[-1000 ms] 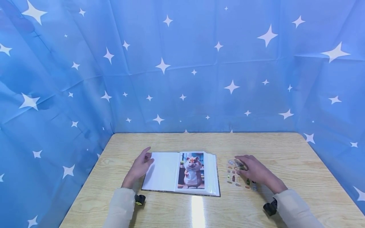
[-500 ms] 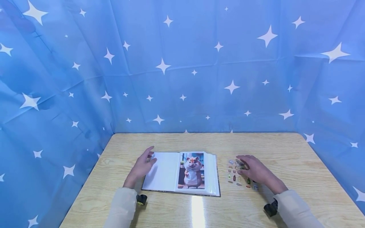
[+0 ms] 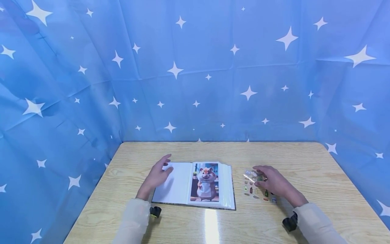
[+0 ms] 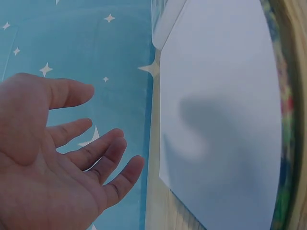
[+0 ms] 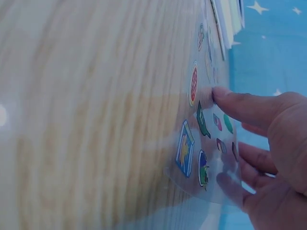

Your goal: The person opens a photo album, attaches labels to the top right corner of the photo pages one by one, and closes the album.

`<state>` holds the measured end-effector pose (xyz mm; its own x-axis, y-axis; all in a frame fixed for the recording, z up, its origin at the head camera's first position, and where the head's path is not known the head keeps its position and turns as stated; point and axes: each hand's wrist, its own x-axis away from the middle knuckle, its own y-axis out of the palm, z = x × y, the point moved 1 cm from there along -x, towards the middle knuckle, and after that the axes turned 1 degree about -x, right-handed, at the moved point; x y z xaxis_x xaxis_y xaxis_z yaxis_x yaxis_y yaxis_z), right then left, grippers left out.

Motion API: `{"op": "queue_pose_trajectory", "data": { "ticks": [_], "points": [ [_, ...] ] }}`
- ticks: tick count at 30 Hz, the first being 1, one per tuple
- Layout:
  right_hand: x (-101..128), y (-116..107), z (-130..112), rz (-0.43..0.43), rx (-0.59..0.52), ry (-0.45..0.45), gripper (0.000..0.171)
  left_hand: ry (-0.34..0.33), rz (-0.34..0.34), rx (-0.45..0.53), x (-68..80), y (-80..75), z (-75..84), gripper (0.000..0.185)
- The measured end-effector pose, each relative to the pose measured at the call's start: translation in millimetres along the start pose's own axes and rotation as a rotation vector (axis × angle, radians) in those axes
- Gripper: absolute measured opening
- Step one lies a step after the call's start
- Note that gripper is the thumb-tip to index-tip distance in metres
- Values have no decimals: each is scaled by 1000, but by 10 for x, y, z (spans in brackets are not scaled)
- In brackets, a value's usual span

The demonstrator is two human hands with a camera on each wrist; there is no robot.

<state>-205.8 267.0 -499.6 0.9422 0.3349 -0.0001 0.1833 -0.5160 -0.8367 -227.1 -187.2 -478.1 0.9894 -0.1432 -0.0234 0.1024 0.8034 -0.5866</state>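
An open photo album (image 3: 173,184) lies on the table, its left page blank white and its right page showing a picture of a hamster in an apron (image 3: 205,186). Over the left page hovers my left hand (image 3: 156,176), fingers loosely bent with nothing in them, as the left wrist view also shows the hand (image 4: 62,158) and its shadow on the blank page (image 4: 220,62). My right hand (image 3: 275,183) pinches a clear sticker sheet (image 3: 248,192) with small food and bottle pictures. In the right wrist view, the thumb of this hand (image 5: 273,153) presses the sheet (image 5: 189,184).
A light wood table (image 3: 189,150) carries the album and the sheet, which lies to the album's right. Blue curtains (image 3: 213,112) with white stars hang behind and at both sides. Each wrist wears a small black camera (image 3: 289,223).
My left hand has moved right and slightly away from me, further over the album's blank page. The right hand stays nearly in place, while a bright glare now shows on the sheet's upper part.
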Motion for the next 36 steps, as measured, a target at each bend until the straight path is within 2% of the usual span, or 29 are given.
{"op": "queue_pose_trajectory", "data": {
  "ticks": [12,17,24,32,36],
  "points": [
    [-30,-19,4,47,14,-46,65,77,-27,-5,-51,164,146,54],
    [-35,-27,5,24,-12,-30,67,117,-54,16,-68,280,249,52],
    [-48,-17,25,13,-33,-58,68,156,-99,36,-105,462,356,50],
    [-39,-56,-11,78,-71,-93,42,154,-161,59,-97,607,498,50],
    [-43,-67,-37,110,-101,-111,36,164,-191,79,-96,673,553,48]
  ]
}}
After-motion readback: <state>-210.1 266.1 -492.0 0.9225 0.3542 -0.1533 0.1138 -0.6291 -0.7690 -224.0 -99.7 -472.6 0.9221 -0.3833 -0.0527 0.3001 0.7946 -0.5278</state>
